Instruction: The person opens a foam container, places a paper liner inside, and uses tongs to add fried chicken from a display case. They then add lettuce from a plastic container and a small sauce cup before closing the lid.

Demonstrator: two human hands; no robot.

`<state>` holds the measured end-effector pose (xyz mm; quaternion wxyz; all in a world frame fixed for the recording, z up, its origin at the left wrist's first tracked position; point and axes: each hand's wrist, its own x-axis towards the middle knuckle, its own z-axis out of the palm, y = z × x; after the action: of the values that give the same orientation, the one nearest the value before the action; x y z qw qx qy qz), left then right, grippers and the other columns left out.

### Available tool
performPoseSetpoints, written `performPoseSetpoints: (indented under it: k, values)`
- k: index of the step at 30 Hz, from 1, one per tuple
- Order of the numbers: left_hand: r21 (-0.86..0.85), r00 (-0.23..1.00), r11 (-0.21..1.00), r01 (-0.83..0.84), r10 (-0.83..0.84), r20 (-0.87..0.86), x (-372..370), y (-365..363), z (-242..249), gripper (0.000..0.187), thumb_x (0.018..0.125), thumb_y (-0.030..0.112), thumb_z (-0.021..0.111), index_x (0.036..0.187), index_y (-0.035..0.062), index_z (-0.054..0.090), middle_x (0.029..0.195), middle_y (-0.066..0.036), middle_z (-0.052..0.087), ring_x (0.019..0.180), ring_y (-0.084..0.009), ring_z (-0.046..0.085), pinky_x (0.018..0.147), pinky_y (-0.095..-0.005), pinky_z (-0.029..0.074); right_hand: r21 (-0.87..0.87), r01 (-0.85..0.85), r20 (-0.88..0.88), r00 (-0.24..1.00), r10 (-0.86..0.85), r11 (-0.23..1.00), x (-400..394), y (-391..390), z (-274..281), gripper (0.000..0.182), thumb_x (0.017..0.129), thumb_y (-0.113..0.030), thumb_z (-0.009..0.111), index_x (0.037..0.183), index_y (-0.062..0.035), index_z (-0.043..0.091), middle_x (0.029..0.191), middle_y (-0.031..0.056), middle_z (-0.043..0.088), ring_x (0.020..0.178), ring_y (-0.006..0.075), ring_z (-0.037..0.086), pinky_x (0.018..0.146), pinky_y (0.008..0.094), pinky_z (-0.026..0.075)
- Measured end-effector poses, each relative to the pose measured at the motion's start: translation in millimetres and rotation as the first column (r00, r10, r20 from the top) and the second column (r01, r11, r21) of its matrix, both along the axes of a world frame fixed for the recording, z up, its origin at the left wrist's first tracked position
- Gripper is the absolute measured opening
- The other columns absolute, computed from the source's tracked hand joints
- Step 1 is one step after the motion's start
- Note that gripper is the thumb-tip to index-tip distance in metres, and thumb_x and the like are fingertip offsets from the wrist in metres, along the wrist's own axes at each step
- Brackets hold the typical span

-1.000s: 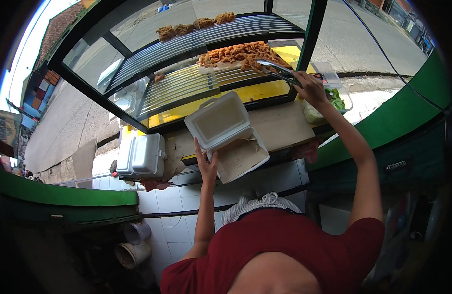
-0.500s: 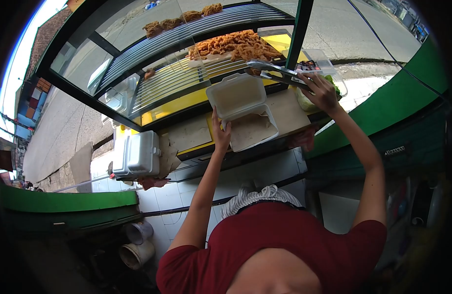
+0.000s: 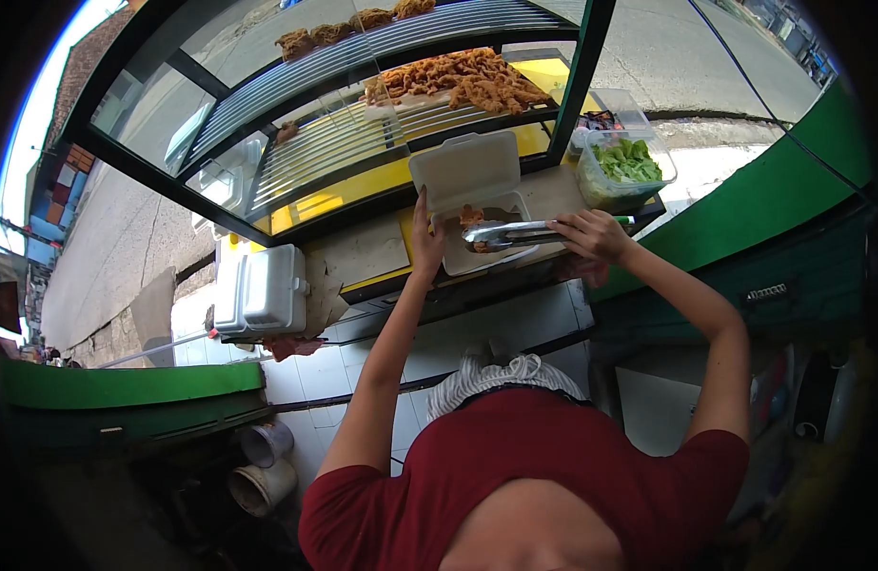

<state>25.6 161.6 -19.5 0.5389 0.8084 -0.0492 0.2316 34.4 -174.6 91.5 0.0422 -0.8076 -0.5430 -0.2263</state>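
An open white foam box (image 3: 465, 171) rests on the counter, its lid tilted back towards the display case. My left hand (image 3: 426, 240) is at the box's left side, fingers extended against its edge. In my right hand (image 3: 596, 236) are metal tongs (image 3: 515, 231), closed in its fingers. The tongs' tips are over the box's base, at a piece of fried food (image 3: 471, 216); whether they pinch it cannot be made out. More fried pieces (image 3: 448, 78) lie heaped on the rack of the glass case.
Closed foam boxes (image 3: 272, 287) are stacked at the counter's left. A clear tub of lettuce (image 3: 627, 162) stands at the right, beside the case's dark post (image 3: 577, 86). Larger fried pieces (image 3: 331, 41) sit on the upper rack. Buckets (image 3: 265, 483) stand at lower left.
My right hand and the tongs have moved down from the case's edge to over the foam box. Fried food now shows in the box, and the lettuce tub is in fuller view.
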Motion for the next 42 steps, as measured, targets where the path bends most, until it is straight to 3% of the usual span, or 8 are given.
performPoseSetpoints:
  k: [5, 15, 26, 32, 35, 38, 41, 42]
  values:
    - [-0.040, 0.999, 0.998, 0.040, -0.040, 0.011, 2.9, 2.3, -2.2, 0.069, 0.086, -0.010, 0.050, 0.147, 0.0141, 0.026, 0.141, -0.016, 0.043, 0.106, -0.0177, 0.058, 0.086, -0.0292, 0.050, -0.059, -0.045, -0.018, 0.999, 0.044, 0.997, 5.0, 16.1, -21.4, 0.051, 0.073, -0.021, 0.067, 0.123, -0.0119, 0.058, 0.103, -0.0005, 0.059, 0.076, 0.0155, 0.057, 0.063, 0.0294, 0.047]
    - [-0.027, 0.999, 0.999, 0.038, -0.038, -0.018, 3.7, 5.7, -0.6, 0.068, 0.087, -0.007, 0.054, 0.146, 0.0131, 0.028, 0.142, -0.016, 0.042, 0.111, -0.0195, 0.057, 0.091, -0.0312, 0.050, -0.212, 0.010, -0.133, 0.990, -0.039, 0.977, 15.7, 20.4, 19.7, 0.074, 0.067, -0.028, 0.074, 0.134, -0.0141, 0.047, 0.110, 0.0002, 0.055, 0.086, 0.0171, 0.055, 0.073, 0.0309, 0.047]
    - [-0.030, 0.995, 1.000, -0.002, -0.001, -0.099, -5.8, -3.7, 16.1, 0.071, 0.084, -0.009, 0.054, 0.147, 0.0144, 0.027, 0.142, -0.017, 0.041, 0.118, -0.0239, 0.054, 0.090, -0.0320, 0.049, -0.205, -0.026, -0.131, 0.991, -0.001, 0.978, 20.4, 28.9, -5.6, 0.058, 0.070, -0.027, 0.072, 0.125, -0.0193, 0.056, 0.104, -0.0038, 0.058, 0.083, 0.0154, 0.058, 0.070, 0.0306, 0.047]
    - [0.089, 0.999, 0.996, 0.006, -0.009, 0.039, -0.2, 3.0, 4.0, 0.065, 0.084, -0.008, 0.052, 0.144, 0.0075, 0.031, 0.141, -0.018, 0.040, 0.125, -0.0324, 0.045, 0.098, -0.0368, 0.042, -0.239, -0.036, -0.205, 0.979, -0.014, 0.970, 28.4, 32.7, 12.0, 0.063, 0.068, -0.025, 0.074, 0.128, -0.0185, 0.054, 0.107, -0.0027, 0.059, 0.087, 0.0161, 0.058, 0.072, 0.0303, 0.048]
    - [-0.024, 0.999, 0.999, 0.041, -0.041, 0.014, 3.4, 3.6, -2.2, 0.062, 0.085, -0.006, 0.053, 0.142, 0.0058, 0.032, 0.138, -0.018, 0.043, 0.127, -0.0345, 0.042, 0.102, -0.0382, 0.038, -0.267, -0.005, -0.268, 0.961, -0.069, 0.964, 32.3, 26.2, 37.1, 0.068, 0.066, -0.024, 0.076, 0.129, -0.0173, 0.052, 0.112, -0.0016, 0.058, 0.092, 0.0180, 0.058, 0.075, 0.0312, 0.048]
    - [0.005, 0.998, 0.999, 0.039, -0.039, 0.041, 3.3, 5.0, -3.8, 0.059, 0.087, -0.004, 0.053, 0.142, 0.0065, 0.034, 0.139, -0.016, 0.042, 0.124, -0.0312, 0.046, 0.099, -0.0361, 0.041, -0.258, 0.040, -0.330, 0.935, -0.127, 0.965, 33.0, 18.0, 59.3, 0.068, 0.065, -0.023, 0.076, 0.128, -0.0156, 0.053, 0.113, 0.0005, 0.059, 0.094, 0.0211, 0.059, 0.078, 0.0332, 0.049]
    - [-0.238, 0.996, 0.969, 0.071, -0.082, -0.037, -4.9, 2.8, 2.9, 0.056, 0.089, -0.002, 0.052, 0.142, 0.0075, 0.034, 0.140, -0.014, 0.041, 0.121, -0.0255, 0.050, 0.096, -0.0330, 0.045, -0.217, 0.133, -0.463, 0.858, -0.222, 0.967, 36.0, 7.1, 82.0, 0.062, 0.066, -0.021, 0.076, 0.124, -0.0143, 0.057, 0.112, 0.0046, 0.061, 0.098, 0.0251, 0.060, 0.081, 0.0357, 0.049]
    - [-0.229, 0.997, 0.971, 0.071, -0.076, -0.012, -4.5, 4.3, -1.9, 0.056, 0.090, -0.001, 0.051, 0.143, 0.0079, 0.034, 0.141, -0.013, 0.040, 0.120, -0.0240, 0.050, 0.095, -0.0321, 0.046, -0.204, 0.170, -0.517, 0.817, -0.254, 0.964, 36.3, 4.7, 90.0, 0.060, 0.066, -0.020, 0.076, 0.123, -0.0140, 0.058, 0.111, 0.0063, 0.062, 0.100, 0.0265, 0.060, 0.083, 0.0365, 0.049]
